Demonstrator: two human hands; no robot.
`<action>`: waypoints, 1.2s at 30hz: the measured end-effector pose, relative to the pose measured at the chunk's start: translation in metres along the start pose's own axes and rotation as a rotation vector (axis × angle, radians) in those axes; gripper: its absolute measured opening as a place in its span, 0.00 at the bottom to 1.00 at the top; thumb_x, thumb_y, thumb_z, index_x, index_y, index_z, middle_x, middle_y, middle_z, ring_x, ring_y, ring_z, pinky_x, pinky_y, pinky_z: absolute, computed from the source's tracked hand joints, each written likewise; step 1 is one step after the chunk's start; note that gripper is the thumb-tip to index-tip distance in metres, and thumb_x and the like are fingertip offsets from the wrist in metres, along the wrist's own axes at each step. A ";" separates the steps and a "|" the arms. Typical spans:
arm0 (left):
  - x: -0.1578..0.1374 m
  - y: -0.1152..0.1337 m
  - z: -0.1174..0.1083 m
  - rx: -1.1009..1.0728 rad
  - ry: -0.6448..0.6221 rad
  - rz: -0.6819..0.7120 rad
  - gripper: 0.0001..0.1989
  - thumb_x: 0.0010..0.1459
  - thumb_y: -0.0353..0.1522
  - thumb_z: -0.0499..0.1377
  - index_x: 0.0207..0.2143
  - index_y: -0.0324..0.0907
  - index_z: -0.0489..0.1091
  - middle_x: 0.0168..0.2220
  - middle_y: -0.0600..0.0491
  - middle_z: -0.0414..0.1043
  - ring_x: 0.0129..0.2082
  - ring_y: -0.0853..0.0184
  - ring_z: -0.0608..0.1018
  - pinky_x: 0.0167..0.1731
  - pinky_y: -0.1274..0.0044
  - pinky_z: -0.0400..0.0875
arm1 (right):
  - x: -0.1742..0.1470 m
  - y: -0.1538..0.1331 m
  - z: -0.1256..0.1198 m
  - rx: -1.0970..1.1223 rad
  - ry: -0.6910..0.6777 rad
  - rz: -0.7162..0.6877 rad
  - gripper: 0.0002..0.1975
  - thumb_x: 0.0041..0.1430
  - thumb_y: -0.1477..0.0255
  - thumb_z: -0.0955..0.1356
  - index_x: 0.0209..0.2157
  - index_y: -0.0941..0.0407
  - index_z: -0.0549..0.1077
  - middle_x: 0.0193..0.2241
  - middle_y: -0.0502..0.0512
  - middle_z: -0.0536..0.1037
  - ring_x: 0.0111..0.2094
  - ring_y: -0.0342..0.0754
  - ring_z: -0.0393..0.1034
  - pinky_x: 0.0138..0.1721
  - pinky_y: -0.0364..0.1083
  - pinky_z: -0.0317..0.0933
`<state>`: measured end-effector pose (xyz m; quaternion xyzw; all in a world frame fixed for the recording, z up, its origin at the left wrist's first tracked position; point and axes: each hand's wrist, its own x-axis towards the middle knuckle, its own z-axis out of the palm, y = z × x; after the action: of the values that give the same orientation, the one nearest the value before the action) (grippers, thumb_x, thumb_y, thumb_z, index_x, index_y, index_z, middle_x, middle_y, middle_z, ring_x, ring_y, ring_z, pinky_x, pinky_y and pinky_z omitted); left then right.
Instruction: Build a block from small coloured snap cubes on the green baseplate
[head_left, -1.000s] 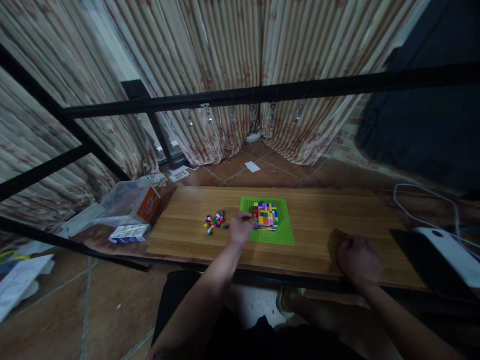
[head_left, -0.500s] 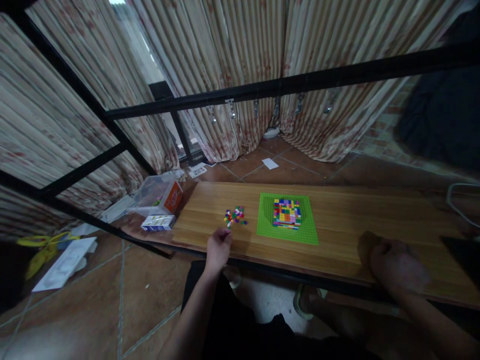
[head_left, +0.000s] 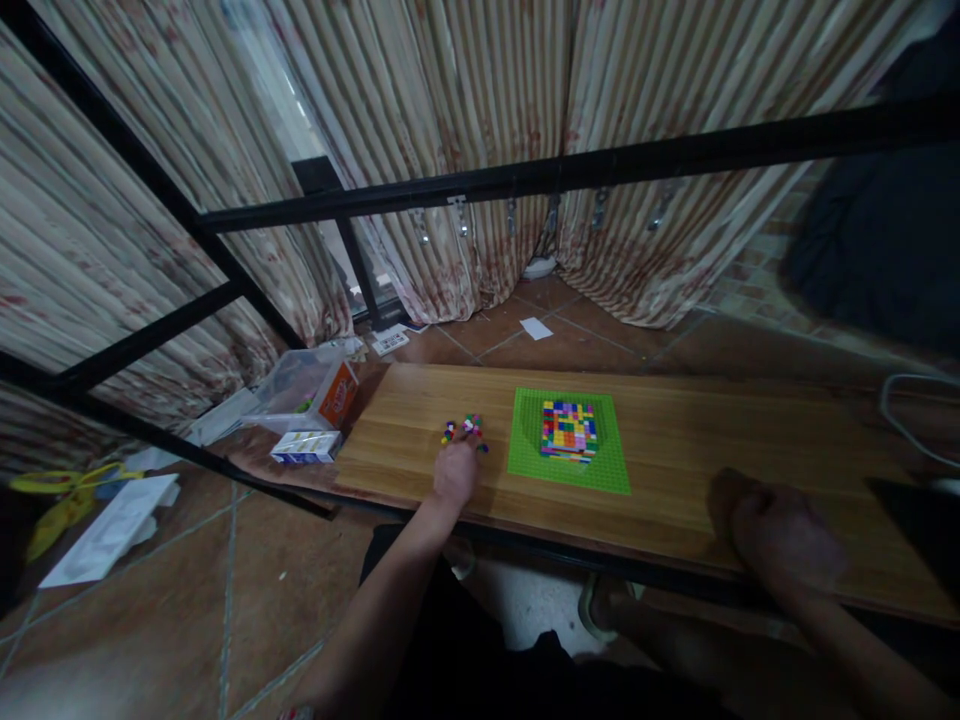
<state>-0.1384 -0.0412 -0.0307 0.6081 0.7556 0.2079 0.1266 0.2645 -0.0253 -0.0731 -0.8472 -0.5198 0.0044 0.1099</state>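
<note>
My left hand (head_left: 456, 473) reaches over a small pile of loose, many-coloured toy bricks (head_left: 471, 424), its fingertips down among them. The fingers look drawn together; whether a brick is between them is too small to see. To the right of the pile lies a green baseplate (head_left: 611, 470) with a square, many-coloured brick build (head_left: 568, 432) on it, made of stacked layers. My right hand (head_left: 784, 530) rests as a closed fist on the right part of the table, apart from the bricks and the baseplate.
Beyond the left end of the wooden table (head_left: 667, 440) are a clear plastic box (head_left: 289, 385) with an orange label and a small white-and-blue carton (head_left: 306, 447). A black metal bar (head_left: 510, 185) crosses behind. A dark flat object (head_left: 915, 530) lies at the right end.
My left hand has moved forward from the table's near edge into the loose bricks and now covers part of them. My right fist stays in place. The view has shifted slightly.
</note>
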 end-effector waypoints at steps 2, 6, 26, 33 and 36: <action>0.000 0.000 -0.001 0.028 0.003 0.006 0.12 0.57 0.24 0.57 0.39 0.43 0.77 0.47 0.42 0.76 0.42 0.59 0.79 0.45 0.70 0.72 | -0.001 -0.002 -0.001 0.014 0.019 0.059 0.27 0.66 0.59 0.51 0.47 0.57 0.73 0.43 0.73 0.77 0.40 0.69 0.76 0.34 0.60 0.66; -0.003 0.005 -0.009 0.047 0.024 0.012 0.12 0.60 0.25 0.54 0.43 0.41 0.75 0.44 0.41 0.77 0.38 0.58 0.80 0.41 0.69 0.72 | -0.003 -0.005 -0.003 0.006 0.017 0.048 0.24 0.66 0.61 0.53 0.45 0.58 0.73 0.44 0.72 0.77 0.38 0.67 0.77 0.34 0.57 0.65; 0.001 0.089 0.010 -0.123 -0.039 0.272 0.09 0.59 0.26 0.58 0.38 0.42 0.77 0.38 0.48 0.79 0.36 0.64 0.79 0.40 0.75 0.71 | -0.006 -0.010 -0.012 0.042 0.017 0.049 0.19 0.67 0.67 0.57 0.48 0.59 0.73 0.45 0.69 0.76 0.39 0.60 0.73 0.34 0.50 0.57; 0.006 0.096 0.013 -0.086 -0.039 0.245 0.07 0.58 0.26 0.59 0.37 0.41 0.75 0.36 0.47 0.79 0.37 0.62 0.80 0.39 0.75 0.70 | -0.007 -0.012 -0.016 0.032 0.012 0.045 0.19 0.68 0.67 0.56 0.47 0.60 0.73 0.46 0.70 0.75 0.39 0.59 0.73 0.34 0.50 0.57; 0.008 0.098 0.012 -0.083 -0.049 0.233 0.07 0.58 0.26 0.59 0.38 0.41 0.74 0.36 0.48 0.80 0.37 0.62 0.80 0.40 0.75 0.70 | -0.006 -0.013 -0.015 0.026 0.007 0.051 0.18 0.67 0.68 0.57 0.47 0.60 0.73 0.45 0.69 0.75 0.38 0.58 0.73 0.34 0.50 0.58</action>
<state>-0.0503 -0.0145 0.0046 0.6911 0.6671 0.2373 0.1449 0.2524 -0.0279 -0.0567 -0.8586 -0.4977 0.0112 0.1226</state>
